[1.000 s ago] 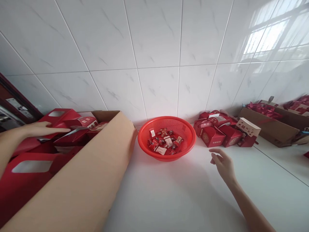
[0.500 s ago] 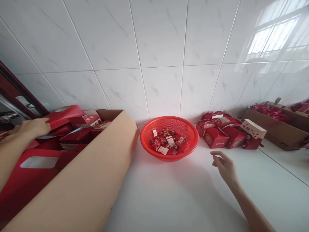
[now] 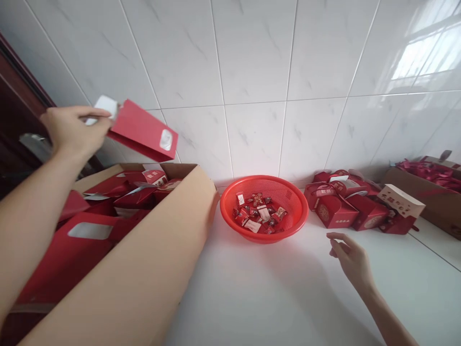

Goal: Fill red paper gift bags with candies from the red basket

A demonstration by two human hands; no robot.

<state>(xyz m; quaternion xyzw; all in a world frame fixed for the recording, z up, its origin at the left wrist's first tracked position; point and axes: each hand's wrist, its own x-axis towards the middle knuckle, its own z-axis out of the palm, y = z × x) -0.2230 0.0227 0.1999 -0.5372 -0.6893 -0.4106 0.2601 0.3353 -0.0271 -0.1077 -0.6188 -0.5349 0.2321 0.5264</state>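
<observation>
My left hand (image 3: 77,127) pinches the white end of a red paper gift box (image 3: 146,130), holding it tilted in the air against the tiled wall. Below it stands a long cardboard carton (image 3: 158,240) full of similar red boxes. My right hand (image 3: 351,257) hovers over the white table with nothing in it, index finger stretched and the other fingers loosely bent. Between the hands sits a red plastic colander (image 3: 298,218) with several wrapped sweets (image 3: 262,214) inside. Folded red gift boxes (image 3: 336,211) stand grouped just beyond my right hand.
Along the back runs a white tiled wall (image 3: 252,53). At the far right, another cardboard box (image 3: 428,197) holds dark pink ribbons (image 3: 428,173). The carton's tall side wall rises on the left of the white table (image 3: 252,298). A seam crosses the table at right.
My left hand has lifted a red gift box up out of the carton and rightward. The right hand keeps nearly the same pose over the table. The whole view has shifted slightly.
</observation>
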